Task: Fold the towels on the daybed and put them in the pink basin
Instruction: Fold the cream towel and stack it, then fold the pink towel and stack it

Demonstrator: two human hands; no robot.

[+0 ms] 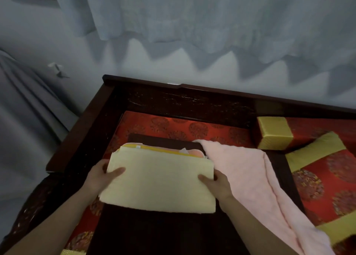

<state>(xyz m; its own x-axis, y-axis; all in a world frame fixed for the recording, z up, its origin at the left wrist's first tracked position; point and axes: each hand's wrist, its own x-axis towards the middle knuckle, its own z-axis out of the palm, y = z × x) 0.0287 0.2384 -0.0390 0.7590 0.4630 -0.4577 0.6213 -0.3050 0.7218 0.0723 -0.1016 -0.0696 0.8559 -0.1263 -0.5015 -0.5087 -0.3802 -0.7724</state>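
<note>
A folded pale yellow towel (159, 179) lies flat over a small dark table (173, 233) on the daybed. My left hand (105, 174) grips its left edge, thumb on top. My right hand (215, 183) grips its right edge the same way. Under its far edge a yellow strip and a bit of a folded pink towel (194, 152) show. An unfolded pink towel (256, 185) lies draped over the table's right side, trailing toward the lower right. No pink basin is in view.
The daybed has a dark wooden frame (92, 117) and a red patterned cushion (173, 127). Red and gold bolsters (275, 133) and a pillow (323, 170) lie at the right. A grey curtain (212, 13) hangs behind, over a pale wall.
</note>
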